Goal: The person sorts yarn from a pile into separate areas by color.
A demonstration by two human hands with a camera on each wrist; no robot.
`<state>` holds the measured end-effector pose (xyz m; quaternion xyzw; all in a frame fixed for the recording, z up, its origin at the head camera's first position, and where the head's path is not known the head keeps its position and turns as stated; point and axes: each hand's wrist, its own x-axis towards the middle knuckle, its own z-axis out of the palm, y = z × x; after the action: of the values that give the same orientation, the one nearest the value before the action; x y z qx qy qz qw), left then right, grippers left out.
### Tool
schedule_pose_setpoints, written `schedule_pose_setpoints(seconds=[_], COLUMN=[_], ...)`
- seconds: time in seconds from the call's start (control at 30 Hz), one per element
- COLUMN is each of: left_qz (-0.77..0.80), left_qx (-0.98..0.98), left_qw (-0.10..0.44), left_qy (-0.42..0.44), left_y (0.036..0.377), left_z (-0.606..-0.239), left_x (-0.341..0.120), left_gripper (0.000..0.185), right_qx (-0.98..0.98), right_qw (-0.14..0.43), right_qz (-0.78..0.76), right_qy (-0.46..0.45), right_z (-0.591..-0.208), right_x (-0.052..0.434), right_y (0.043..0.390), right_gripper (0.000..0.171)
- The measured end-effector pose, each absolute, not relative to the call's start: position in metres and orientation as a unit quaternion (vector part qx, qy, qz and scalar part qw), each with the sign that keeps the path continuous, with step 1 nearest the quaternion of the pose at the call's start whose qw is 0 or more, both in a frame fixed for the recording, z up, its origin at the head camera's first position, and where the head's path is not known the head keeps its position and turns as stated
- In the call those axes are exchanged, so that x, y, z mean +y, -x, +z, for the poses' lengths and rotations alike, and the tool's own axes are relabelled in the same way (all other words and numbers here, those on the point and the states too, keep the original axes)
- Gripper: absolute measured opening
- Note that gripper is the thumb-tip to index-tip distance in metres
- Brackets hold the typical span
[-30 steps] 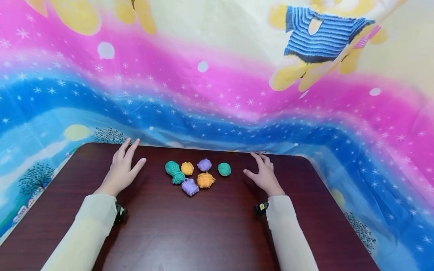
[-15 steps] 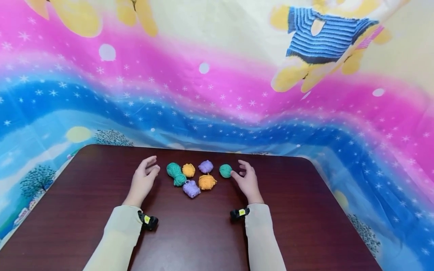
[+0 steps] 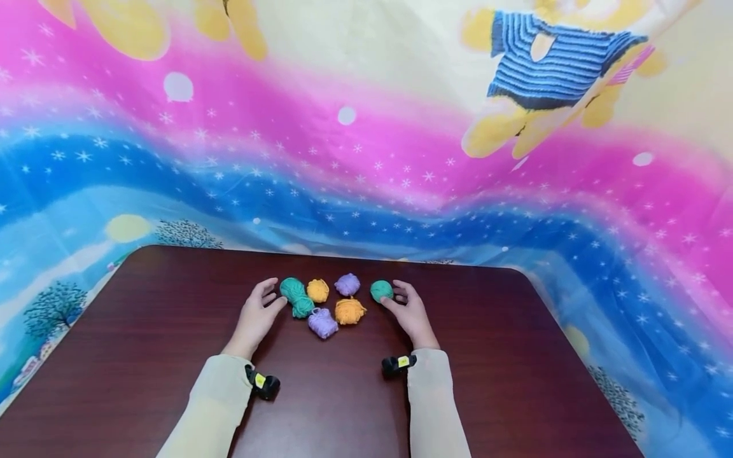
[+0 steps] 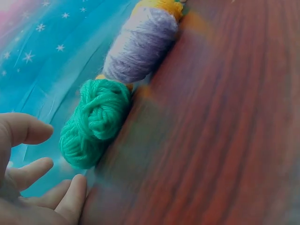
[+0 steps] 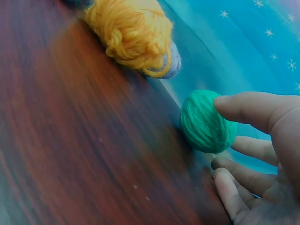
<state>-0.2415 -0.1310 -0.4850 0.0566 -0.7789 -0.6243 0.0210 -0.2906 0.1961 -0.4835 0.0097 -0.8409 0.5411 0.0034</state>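
My left hand (image 3: 256, 318) is just left of a green twisted yarn skein (image 3: 296, 298), its fingers spread and lightly bent. In the left wrist view a gap shows between the thumb and the green yarn. On the other side, my right hand (image 3: 411, 316) is at a round green yarn ball (image 5: 205, 121). The thumb overlaps the ball's near side in the right wrist view, with the fingers loosely spread beside and below it. Between the hands lie a small yellow yarn ball (image 3: 317, 291), a purple ball (image 3: 347, 284), a purple skein (image 3: 323, 323) and an orange-yellow bundle (image 3: 350, 311).
All the yarn rests on a dark reddish-brown table (image 3: 332, 407) with rounded far corners. Behind it hangs a colourful printed cloth (image 3: 366, 159), which also runs down both sides. Each wrist wears a small black camera, one on the left (image 3: 265, 383) and one on the right (image 3: 397, 365).
Both hands have come inward from the sides, the left up to the green skein and the right to the green ball. The fingers were spread wider before. The yarn lies where it was.
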Motion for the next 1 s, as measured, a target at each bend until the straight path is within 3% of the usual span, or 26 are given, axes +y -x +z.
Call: schedule_pose_setpoints(seconds=[0.47, 1.0], left_qz=[-0.503, -0.530], left_qx=[-0.863, -0.848], left_qw=[-0.022, 0.015], left_qy=[0.043, 0.016], left_y=[0.245, 0.246], left_z=[-0.478, -0.481], left_x=[-0.123, -0.121], left_gripper=[0.071, 0.054], right_qx=[-0.853, -0.854], right_qw=[0.032, 0.033], right_qz=[0.520, 0.519], right_qy=[0.001, 0.000], right_z=[-0.487, -0.488], right_x=[0.183, 0.183], right_y=[0.293, 0.292], right_gripper=[0.049, 0.046])
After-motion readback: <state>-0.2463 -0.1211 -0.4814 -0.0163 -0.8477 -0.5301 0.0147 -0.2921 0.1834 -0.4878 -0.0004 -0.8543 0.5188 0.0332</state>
